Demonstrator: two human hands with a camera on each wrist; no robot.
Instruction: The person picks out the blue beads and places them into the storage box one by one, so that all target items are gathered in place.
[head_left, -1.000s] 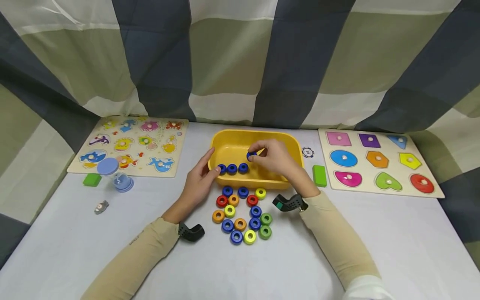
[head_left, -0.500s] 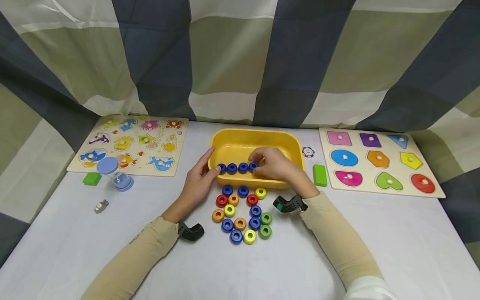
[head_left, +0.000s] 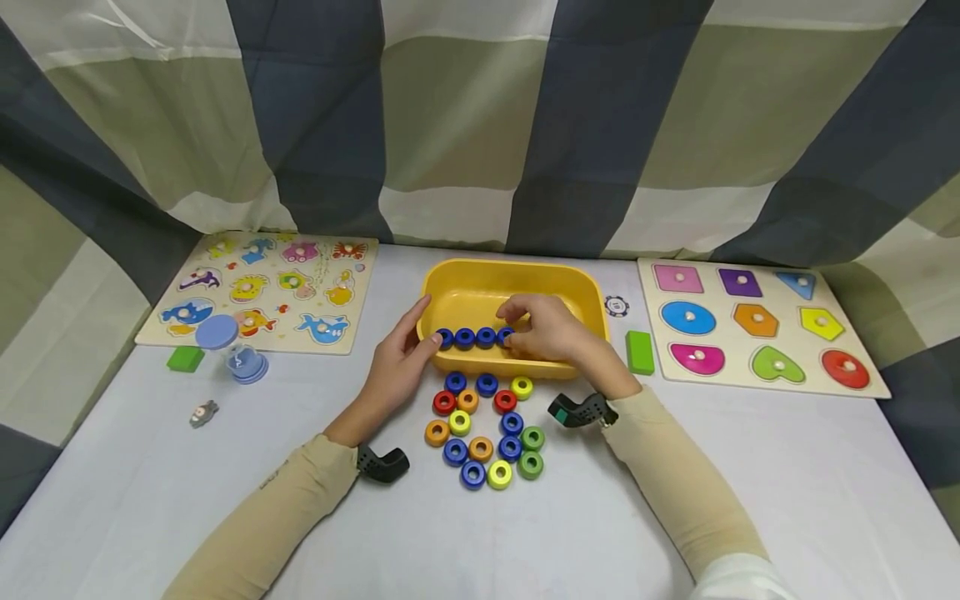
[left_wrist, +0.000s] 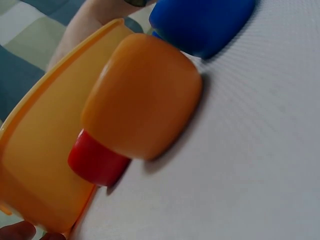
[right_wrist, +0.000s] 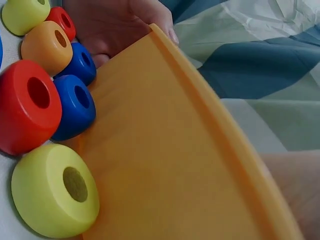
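Observation:
A yellow plastic tray (head_left: 517, 287) stands mid-table with a row of blue rings (head_left: 464, 337) along its near inner side. My left hand (head_left: 395, 365) grips the tray's left end, thumb over the rim; its fingertips (left_wrist: 19, 231) show at the tray's corner in the left wrist view. Inside the tray, my right hand (head_left: 549, 329) pinches the rightmost blue ring (head_left: 504, 335), partly hidden by the fingers, against the row's end. In front of the tray lie several loose rings, among them a red ring (head_left: 444, 402), a yellow ring (head_left: 521, 387) and a green ring (head_left: 530, 464).
An animal puzzle board (head_left: 262, 292) lies at the back left, a shape puzzle board (head_left: 720, 333) at the back right. Near them are a blue sand timer (head_left: 243, 360), green blocks (head_left: 640, 352), a small grey figure (head_left: 203, 413) and a round chip (head_left: 617, 306).
My right hand has lowered a blue ring toward the near side of the tray, to the right end of the blue row. My left hand stays at the tray's left end.

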